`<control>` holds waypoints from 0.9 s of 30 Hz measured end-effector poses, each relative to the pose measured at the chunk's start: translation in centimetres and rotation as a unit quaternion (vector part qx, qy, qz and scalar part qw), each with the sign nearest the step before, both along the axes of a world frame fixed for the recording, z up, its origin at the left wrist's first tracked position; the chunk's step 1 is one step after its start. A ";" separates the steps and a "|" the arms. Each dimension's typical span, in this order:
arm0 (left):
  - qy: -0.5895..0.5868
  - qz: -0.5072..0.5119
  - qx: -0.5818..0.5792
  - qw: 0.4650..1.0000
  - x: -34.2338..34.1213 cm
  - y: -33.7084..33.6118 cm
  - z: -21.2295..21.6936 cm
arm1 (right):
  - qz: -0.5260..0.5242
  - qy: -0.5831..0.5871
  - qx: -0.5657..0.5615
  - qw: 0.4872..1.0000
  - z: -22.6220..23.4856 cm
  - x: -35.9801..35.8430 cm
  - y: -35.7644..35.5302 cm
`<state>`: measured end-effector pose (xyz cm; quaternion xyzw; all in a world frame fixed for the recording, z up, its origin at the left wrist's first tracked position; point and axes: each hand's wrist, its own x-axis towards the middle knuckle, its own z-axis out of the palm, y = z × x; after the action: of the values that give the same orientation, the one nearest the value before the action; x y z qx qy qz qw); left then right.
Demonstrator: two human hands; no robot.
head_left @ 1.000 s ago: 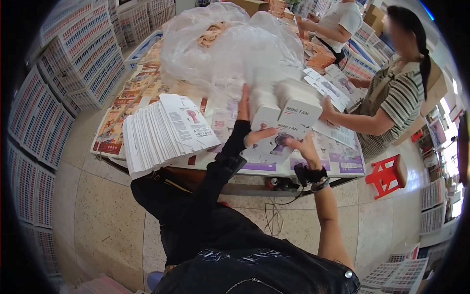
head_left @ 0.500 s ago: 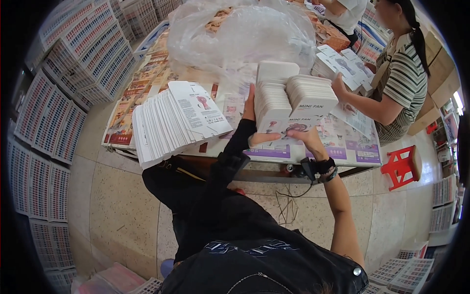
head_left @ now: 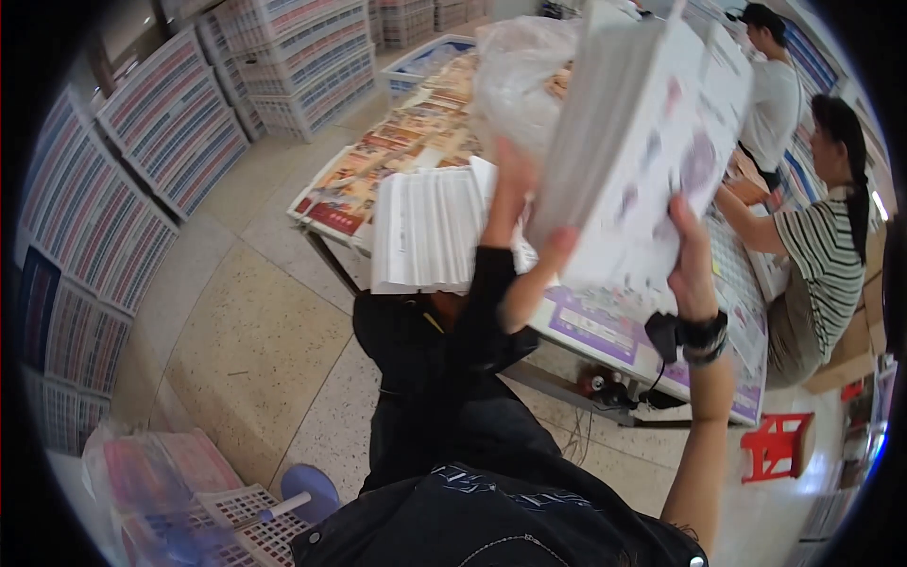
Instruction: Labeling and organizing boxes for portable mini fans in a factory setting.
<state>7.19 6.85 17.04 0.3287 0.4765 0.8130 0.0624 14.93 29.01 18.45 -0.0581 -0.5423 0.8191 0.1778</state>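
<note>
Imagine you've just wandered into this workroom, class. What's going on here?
A person's left hand and right hand hold a thick stack of white printed cartons between them, tilted and raised over the table. A second white stack lies fanned near the table's edge, left of the held one. Clear plastic sits beyond it. A co-worker in a striped top stands at the table's right side.

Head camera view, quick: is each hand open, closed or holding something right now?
Left hand: holding the left side of a thick stack of flat white printed cardboard.
Right hand: holding that stack's right side.
</note>
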 end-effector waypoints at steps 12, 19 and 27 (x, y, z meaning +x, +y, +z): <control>-0.154 0.281 -0.144 0.936 -2.3 -25.4 -19.4 | 0.193 -0.105 -0.009 0.975 -1.6 -38.6 -8.1; -0.261 0.295 -0.219 0.893 -1.4 -25.5 -26.6 | 0.257 -0.346 0.308 0.848 -9.3 -42.3 -6.1; -0.078 0.250 -0.324 0.909 -8.4 -20.8 -22.4 | 0.189 -0.260 0.610 0.725 -4.9 -42.5 -4.0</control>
<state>-1.25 -13.94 -5.35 0.0965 0.7736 0.6263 -0.0030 -27.62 25.02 13.53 -0.0440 -0.9496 0.2813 -0.1312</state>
